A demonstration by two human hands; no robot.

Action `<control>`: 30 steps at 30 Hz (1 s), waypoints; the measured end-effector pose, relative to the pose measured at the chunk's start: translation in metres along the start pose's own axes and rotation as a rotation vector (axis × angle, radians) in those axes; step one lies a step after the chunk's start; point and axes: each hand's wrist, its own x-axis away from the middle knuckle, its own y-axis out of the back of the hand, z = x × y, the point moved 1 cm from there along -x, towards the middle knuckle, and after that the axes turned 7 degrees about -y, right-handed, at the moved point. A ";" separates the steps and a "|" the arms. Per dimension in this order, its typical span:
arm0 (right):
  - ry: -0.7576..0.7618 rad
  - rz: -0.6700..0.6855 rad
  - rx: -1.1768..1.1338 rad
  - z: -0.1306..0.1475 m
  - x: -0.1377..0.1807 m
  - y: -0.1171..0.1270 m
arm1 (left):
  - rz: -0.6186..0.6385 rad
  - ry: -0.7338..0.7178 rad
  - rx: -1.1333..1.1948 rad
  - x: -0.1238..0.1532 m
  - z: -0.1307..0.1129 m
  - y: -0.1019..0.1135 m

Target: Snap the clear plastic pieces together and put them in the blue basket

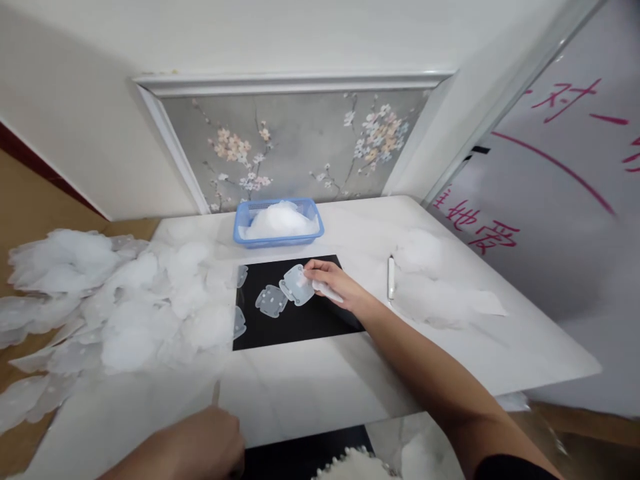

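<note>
My right hand (333, 280) reaches over a black mat (300, 330). Its fingertips are pinched at the edge of a translucent, scallop-edged piece (295, 285), with a folded white piece (327, 291) tucked under the fingers. Beside it lies a similar translucent piece (271, 301) dotted with small white spots. Two more such pieces overlap the mat's left edge. Close to me, my left hand (205, 437) is closed over the table's near side. From its fist rises a thin, pale stick-like thing (216, 393), blurred, whose kind I cannot make out.
A blue basket (277, 241) of white sheer pieces stands against the wall. Heaps of sheer white pieces (140, 320) cover the table's left side. On the right, a white pen-like tool (391, 277) lies beside more pieces (440, 307). A pearl-edged white item (350, 467) is nearest me.
</note>
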 end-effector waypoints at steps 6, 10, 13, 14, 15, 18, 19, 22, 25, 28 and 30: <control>0.195 0.025 0.173 -0.006 -0.003 -0.002 | -0.162 0.089 0.395 -0.030 0.000 0.071; 0.262 0.121 0.495 -0.011 -0.012 0.007 | -0.741 0.072 0.115 -0.065 0.036 0.101; 0.299 -0.013 0.634 -0.009 -0.017 0.019 | -0.934 0.016 -0.145 -0.089 0.053 0.108; 0.319 -0.095 0.660 -0.008 -0.018 0.023 | -0.948 0.018 -0.211 -0.096 0.057 0.108; 0.325 -0.167 0.690 -0.006 -0.019 0.026 | -0.951 0.030 -0.264 -0.101 0.060 0.107; 0.264 -0.229 0.853 -0.005 -0.018 0.029 | -0.946 0.076 -0.292 -0.111 0.063 0.104; 0.246 -0.210 0.927 -0.006 -0.017 0.027 | -0.944 0.070 -0.240 -0.112 0.063 0.103; 0.252 -0.152 1.097 -0.012 -0.015 0.017 | -0.944 -0.027 0.186 -0.113 0.060 0.100; 0.231 -0.119 1.077 -0.018 -0.015 0.009 | -0.937 -0.146 0.855 -0.110 0.056 0.099; 0.231 -0.100 0.904 -0.020 -0.015 0.008 | -0.938 -0.220 1.263 -0.108 0.054 0.100; 0.276 -0.073 0.771 -0.020 -0.016 0.010 | -0.942 -0.235 1.418 -0.106 0.053 0.103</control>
